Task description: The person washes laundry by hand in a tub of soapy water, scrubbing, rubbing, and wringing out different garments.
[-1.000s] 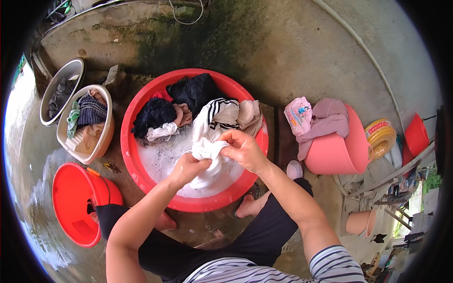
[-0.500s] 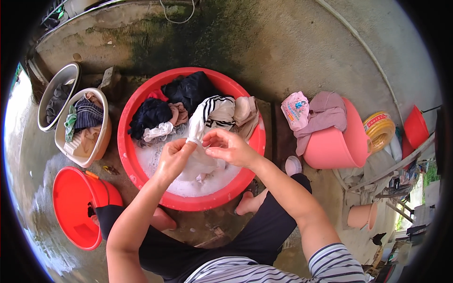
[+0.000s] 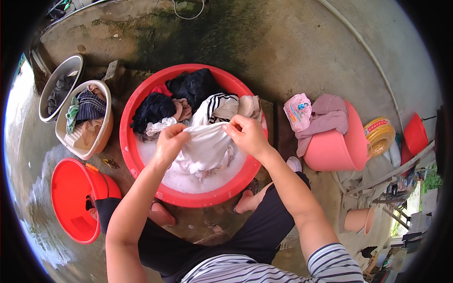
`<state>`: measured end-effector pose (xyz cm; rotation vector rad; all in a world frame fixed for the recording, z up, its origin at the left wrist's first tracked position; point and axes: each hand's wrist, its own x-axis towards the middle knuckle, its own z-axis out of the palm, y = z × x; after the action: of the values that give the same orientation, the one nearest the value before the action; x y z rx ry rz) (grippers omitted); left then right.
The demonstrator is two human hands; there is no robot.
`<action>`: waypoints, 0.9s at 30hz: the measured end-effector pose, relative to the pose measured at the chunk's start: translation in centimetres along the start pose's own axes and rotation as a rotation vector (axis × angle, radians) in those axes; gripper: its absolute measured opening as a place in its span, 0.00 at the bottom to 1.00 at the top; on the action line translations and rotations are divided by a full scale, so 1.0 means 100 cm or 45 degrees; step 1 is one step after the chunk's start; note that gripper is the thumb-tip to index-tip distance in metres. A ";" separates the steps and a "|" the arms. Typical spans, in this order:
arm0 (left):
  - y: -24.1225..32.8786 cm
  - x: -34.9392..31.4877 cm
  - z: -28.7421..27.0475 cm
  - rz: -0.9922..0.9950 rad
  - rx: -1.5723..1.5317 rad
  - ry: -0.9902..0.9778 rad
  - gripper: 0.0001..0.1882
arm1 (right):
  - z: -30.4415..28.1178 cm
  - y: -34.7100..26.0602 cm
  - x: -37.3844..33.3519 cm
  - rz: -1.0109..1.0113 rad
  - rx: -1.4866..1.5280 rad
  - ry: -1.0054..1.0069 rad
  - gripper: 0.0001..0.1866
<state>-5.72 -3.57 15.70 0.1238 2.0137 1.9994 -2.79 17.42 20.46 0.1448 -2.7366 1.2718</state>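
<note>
Between my two hands a white garment (image 3: 205,146) is stretched, its upper edge taut and its lower part hanging into the suds. My left hand (image 3: 171,143) pinches one end of that edge, and my right hand (image 3: 247,137) pinches the other. Below is a large red tub (image 3: 128,150) with foamy water (image 3: 188,184). Heaped along the tub's far side are dark clothes (image 3: 196,87), a navy piece (image 3: 153,112), a white cloth with black stripes (image 3: 218,104) and a beige cloth (image 3: 249,107).
At left stand a red bucket (image 3: 71,207), a cream basin (image 3: 85,153) with clothes and a grey basin (image 3: 45,106). A pink bucket (image 3: 332,153) at right carries a mauve cloth (image 3: 328,115) and a pink packet (image 3: 298,112). Beyond it lies a yellow hose coil (image 3: 380,137).
My hands have moved apart, the right one going right and slightly up. The white garment, bunched between them before, is now spread wide.
</note>
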 end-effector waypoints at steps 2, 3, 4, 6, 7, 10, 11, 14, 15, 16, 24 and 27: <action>0.008 0.004 0.003 -0.333 -0.626 0.174 0.05 | -0.002 -0.004 0.000 0.005 -0.143 -0.009 0.11; 0.009 0.005 0.003 -0.329 -0.731 0.171 0.06 | 0.000 -0.006 -0.003 -0.109 -0.224 -0.138 0.10; 0.013 0.004 0.004 -0.327 -0.836 0.169 0.06 | 0.002 -0.009 -0.007 -0.222 -0.304 -0.269 0.09; 0.022 0.002 0.009 -0.335 -0.790 0.216 0.05 | 0.005 -0.018 -0.012 -0.133 -0.382 -0.499 0.06; 0.028 0.002 0.011 -0.340 -0.743 0.253 0.05 | 0.007 -0.019 -0.014 -0.271 -0.324 -0.315 0.04; 0.024 0.003 0.019 -0.047 -0.308 0.112 0.08 | 0.017 -0.023 -0.013 -0.423 -0.066 -0.140 0.04; 0.024 -0.001 0.025 0.142 -0.022 0.113 0.12 | 0.022 -0.024 -0.012 -0.442 0.135 -0.152 0.06; 0.017 0.000 0.034 0.200 0.032 0.370 0.11 | 0.049 -0.014 -0.016 -0.272 0.510 -0.117 0.10; 0.017 0.003 0.033 0.163 -0.001 0.387 0.11 | 0.057 -0.006 -0.018 0.025 0.532 -0.283 0.11; 0.018 0.006 0.031 0.125 -0.032 0.406 0.11 | 0.061 -0.008 -0.019 0.323 0.550 -0.449 0.11; 0.024 0.007 0.017 0.240 0.018 0.162 0.16 | 0.037 0.010 0.001 0.185 0.466 -0.182 0.08; 0.036 -0.005 0.018 0.297 0.700 0.023 0.24 | -0.002 -0.009 0.004 0.260 0.913 -0.217 0.07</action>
<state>-5.27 -1.86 19.35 0.4771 2.6104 1.5052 -3.09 17.02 21.33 0.0338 -2.3213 2.3425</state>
